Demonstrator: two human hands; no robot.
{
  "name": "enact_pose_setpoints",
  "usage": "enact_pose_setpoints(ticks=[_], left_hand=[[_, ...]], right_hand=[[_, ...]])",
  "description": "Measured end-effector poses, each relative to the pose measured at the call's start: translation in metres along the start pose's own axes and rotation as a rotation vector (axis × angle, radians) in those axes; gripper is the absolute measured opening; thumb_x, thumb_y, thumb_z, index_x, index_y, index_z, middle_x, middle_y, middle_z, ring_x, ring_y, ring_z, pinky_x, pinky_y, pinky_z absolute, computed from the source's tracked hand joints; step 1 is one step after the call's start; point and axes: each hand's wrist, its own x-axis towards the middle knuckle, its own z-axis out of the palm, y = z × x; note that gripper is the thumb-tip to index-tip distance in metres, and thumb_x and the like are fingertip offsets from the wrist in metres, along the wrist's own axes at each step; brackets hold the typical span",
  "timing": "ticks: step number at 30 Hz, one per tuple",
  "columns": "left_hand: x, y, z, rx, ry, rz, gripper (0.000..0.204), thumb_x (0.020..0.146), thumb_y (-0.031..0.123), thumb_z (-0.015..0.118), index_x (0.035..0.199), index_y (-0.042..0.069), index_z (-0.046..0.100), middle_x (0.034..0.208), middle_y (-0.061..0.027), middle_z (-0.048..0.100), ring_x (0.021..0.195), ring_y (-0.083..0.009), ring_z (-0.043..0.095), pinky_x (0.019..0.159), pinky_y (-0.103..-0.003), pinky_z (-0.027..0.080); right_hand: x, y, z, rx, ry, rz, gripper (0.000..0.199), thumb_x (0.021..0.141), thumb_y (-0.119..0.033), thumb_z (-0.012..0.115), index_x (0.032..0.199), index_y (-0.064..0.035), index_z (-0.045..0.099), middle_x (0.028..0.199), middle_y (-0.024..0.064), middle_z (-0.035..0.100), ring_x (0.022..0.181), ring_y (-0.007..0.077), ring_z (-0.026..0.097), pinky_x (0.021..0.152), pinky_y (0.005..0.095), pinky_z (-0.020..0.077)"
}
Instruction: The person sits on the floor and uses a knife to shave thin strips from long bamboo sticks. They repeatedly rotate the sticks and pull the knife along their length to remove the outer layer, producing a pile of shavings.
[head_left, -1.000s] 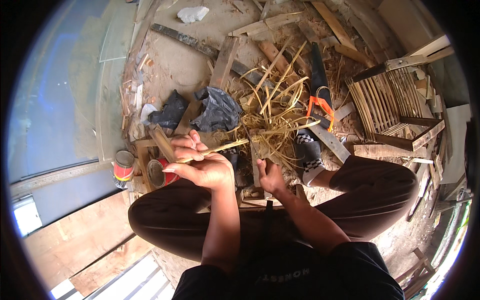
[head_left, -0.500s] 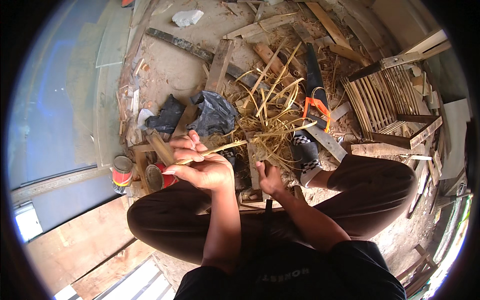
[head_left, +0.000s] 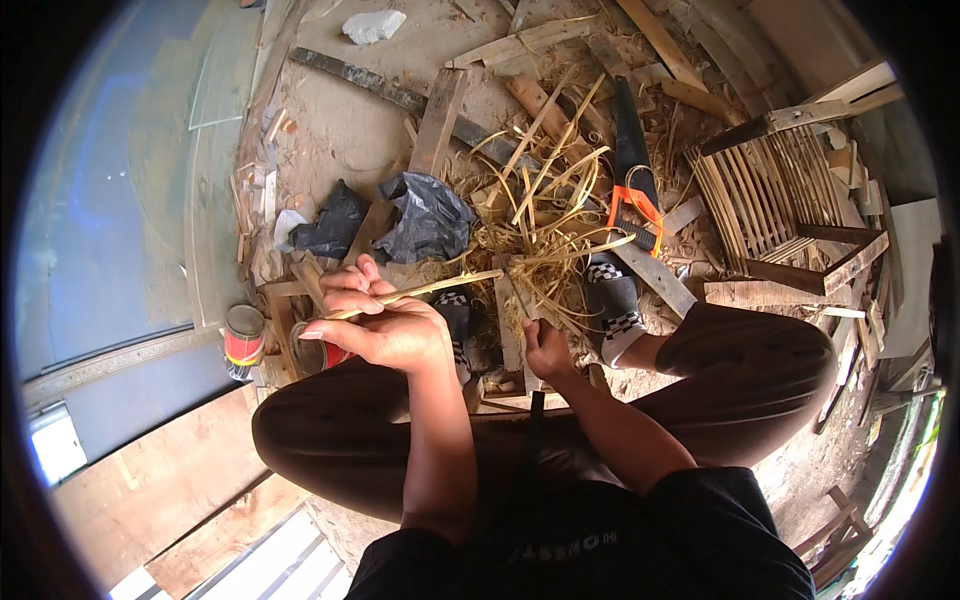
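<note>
One bamboo strip (head_left: 420,292) (left hand (head_left: 385,325) grip pinching it) points right, slightly upward.

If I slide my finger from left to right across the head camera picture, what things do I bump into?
Red and silver tin can → left hand holding a thin bamboo strip → right hand → checkered shoe → slatted bamboo crate.
</note>
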Motion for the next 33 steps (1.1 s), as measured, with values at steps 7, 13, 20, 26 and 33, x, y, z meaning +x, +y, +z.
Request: enact_pose_setpoints(ticks=[7,13,20,26,33], left_hand=[[0.003,-0.001,0.002,-0.018,0.015,0.011,0.065,0.103,0.063,0.031,0.061,0.013,0.033,0.075,-0.0019,0.04,0.075,-0.0181,0.039,0.079,-0.034,0.039],[0.002,-0.003,-0.004,-0.003,0.004,0.007,0.066,0.101,0.066,0.034,0.061,0.014,0.032,0.075,-0.002,0.041,0.075,-0.0192,0.044,0.082,-0.034,0.042],[0.007,-0.001,0.0,-0.013,0.044,0.037,0.065,0.104,0.061,0.03,0.06,0.013,0.033,0.073,-0.002,0.037,0.072,-0.0169,0.037,0.077,-0.033,0.039],[0.011,0.002,-0.005,0.037,0.133,0.027,0.064,0.104,0.061,0.033,0.06,0.014,0.031,0.069,-0.0006,0.038,0.07,-0.018,0.038,0.072,-0.031,0.038],[0.03,0.014,-0.028,-0.068,0.024,-0.092,0.062,0.105,0.056,0.036,0.06,0.014,0.031,0.064,-0.0003,0.034,0.055,-0.0132,0.031,0.055,-0.029,0.032]], right_hand=[[-0.002,0.001,-0.001,-0.052,0.001,0.033,0.053,0.102,-0.044,0.044,0.093,0.0059,0.061,0.08,0.0328,0.064,0.083,0.0526,0.063,0.072,0.0562,0.049],[-0.003,0.02,0.002,-0.109,0.022,-0.055,0.056,0.102,-0.048,0.043,0.097,0.0052,0.061,0.081,0.0339,0.064,0.084,0.0531,0.063,0.07,0.0566,0.0502],[-0.003,0.03,-0.01,-0.149,-0.079,0.001,0.06,0.102,-0.054,0.038,0.105,0.0018,0.06,0.092,0.0347,0.065,0.096,0.0529,0.062,0.082,0.0595,0.0496],[-0.002,0.049,-0.011,-0.115,0.004,-0.128,0.053,0.101,-0.051,0.042,0.1,-0.0004,0.059,0.081,0.0328,0.065,0.084,0.0552,0.062,0.078,0.0619,0.0488],[0.008,0.076,-0.005,-0.255,-0.056,0.084,0.06,0.1,-0.057,0.039,0.103,-0.0004,0.06,0.095,0.034,0.066,0.096,0.0539,0.062,0.085,0.0599,0.0487]])
